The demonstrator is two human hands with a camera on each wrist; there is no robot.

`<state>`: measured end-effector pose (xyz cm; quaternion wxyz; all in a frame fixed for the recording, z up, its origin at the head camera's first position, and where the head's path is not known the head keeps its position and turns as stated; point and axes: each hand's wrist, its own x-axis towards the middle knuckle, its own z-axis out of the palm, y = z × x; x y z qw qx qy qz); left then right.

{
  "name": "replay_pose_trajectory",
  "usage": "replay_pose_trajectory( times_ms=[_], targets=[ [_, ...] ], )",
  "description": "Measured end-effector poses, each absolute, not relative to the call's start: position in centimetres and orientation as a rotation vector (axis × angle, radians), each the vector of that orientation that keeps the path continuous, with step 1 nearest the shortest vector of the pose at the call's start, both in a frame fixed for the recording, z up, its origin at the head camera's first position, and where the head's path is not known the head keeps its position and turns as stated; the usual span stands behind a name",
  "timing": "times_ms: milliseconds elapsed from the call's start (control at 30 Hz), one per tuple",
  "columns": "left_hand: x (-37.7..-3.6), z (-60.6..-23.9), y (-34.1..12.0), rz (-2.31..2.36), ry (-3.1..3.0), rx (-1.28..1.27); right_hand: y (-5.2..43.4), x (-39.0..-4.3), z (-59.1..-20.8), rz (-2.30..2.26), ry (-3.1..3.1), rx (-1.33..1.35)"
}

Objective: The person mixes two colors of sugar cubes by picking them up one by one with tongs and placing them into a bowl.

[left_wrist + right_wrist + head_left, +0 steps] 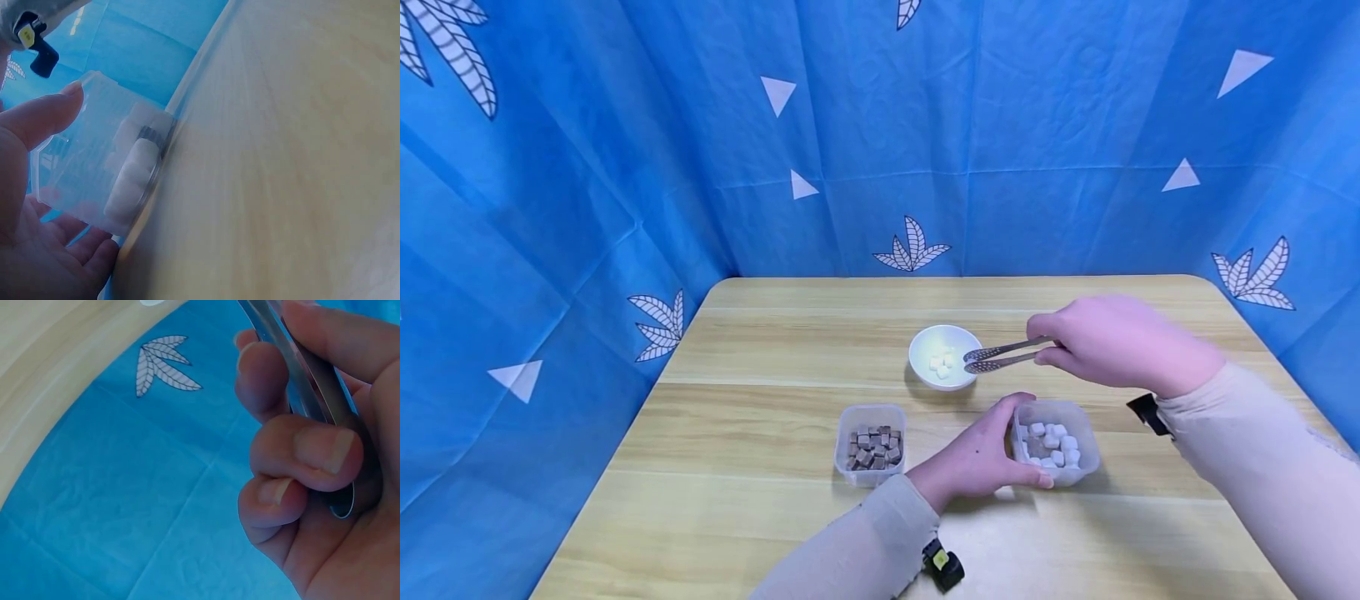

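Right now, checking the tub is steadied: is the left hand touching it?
Touching. The head view shows the left hand wrapped against the tub; thumb on its wall.

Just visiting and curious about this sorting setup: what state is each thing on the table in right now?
White bowl: upright, a few white cubes inside.
Tongs: held by the right hand, tips over the bowl's rim, nothing visibly gripped.
Clear tub of white cubes: open, partly filled, gripped by the left hand.
Clear tub of brown cubes: open, partly filled, untouched.

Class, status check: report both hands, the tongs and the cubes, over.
Left hand grips white-cube tub. Right hand holds tongs, tips empty at bowl rim. Nothing in the way.
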<state>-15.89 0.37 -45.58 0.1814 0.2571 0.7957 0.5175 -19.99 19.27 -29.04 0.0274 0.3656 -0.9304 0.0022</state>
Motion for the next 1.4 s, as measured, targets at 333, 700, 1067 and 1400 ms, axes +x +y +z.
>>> replay_pose_trajectory(
  times_ms=[333,700,1067,1400],
  targets=[
    [-15.9,-45.5,0.4,1.443,2.260,0.728,17.8,-21.4,-30.2,-0.078,-2.898,1.102],
    [-15.8,-45.6,0.4,1.398,2.286,0.740,18.0,-20.9,-30.3,0.003,-2.922,1.046],
    [-15.7,-45.6,0.3,1.420,2.274,0.674,20.2,-18.9,-28.8,0.029,-2.912,1.057],
    [-15.8,-45.1,0.4,1.364,2.379,0.655,23.3,-16.3,-26.5,-0.054,-2.958,0.939]
  ],
)
